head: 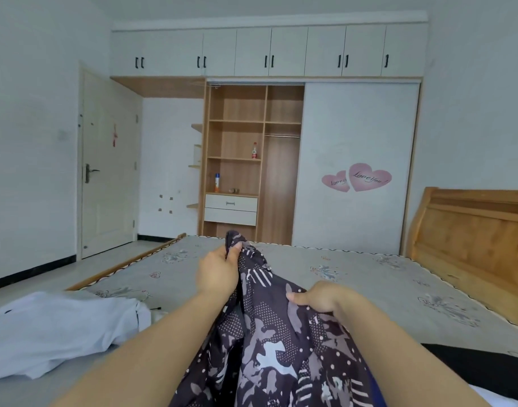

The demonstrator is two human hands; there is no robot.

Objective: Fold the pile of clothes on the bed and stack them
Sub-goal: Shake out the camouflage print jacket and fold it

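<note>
I have the patterned garment (269,348) lifted over the bed (369,277), left hand (219,274) pinching its far top edge, right hand (325,301) clutching a nearer bunch, long axis running away from me, probably a shirt.

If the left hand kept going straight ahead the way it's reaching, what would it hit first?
Probably nothing nearby. The left hand, gripping the patterned garment, points across the bare mattress toward the open wardrobe. Depth is unclear.
</note>
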